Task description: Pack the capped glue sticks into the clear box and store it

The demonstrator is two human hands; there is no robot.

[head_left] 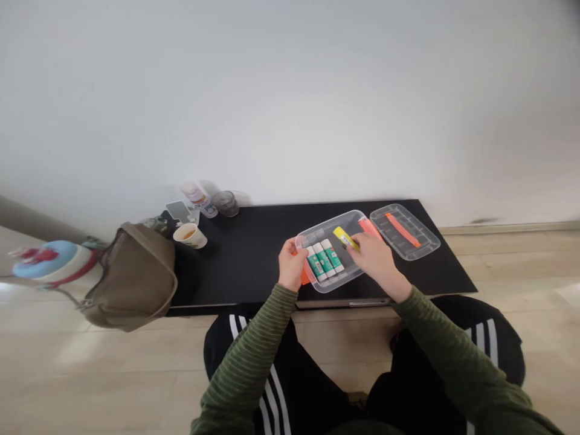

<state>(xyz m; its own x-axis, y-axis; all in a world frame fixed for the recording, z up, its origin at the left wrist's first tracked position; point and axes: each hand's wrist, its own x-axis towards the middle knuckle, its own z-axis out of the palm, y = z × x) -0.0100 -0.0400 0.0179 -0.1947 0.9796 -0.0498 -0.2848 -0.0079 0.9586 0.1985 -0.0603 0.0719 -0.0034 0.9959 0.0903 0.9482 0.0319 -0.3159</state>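
Note:
A clear plastic box [351, 216] sits on a low black table [254, 254]. Inside it, three green-and-white glue sticks [324, 260] lie side by side at its left. My left hand [291, 263] is closed on the box's near left corner, by an orange clip. My right hand [374, 258] reaches into the box and pinches a yellow highlighter [343, 237] over its middle. An orange highlighter [369, 227] lies at the box's right end.
The box's clear lid [423, 246] with an orange strip lies to the right. A paper cup [190, 235], a dark glass [225, 203], a small bottle [197, 196] and a phone [178, 211] stand at the table's back left. A brown bag [133, 278] leans there.

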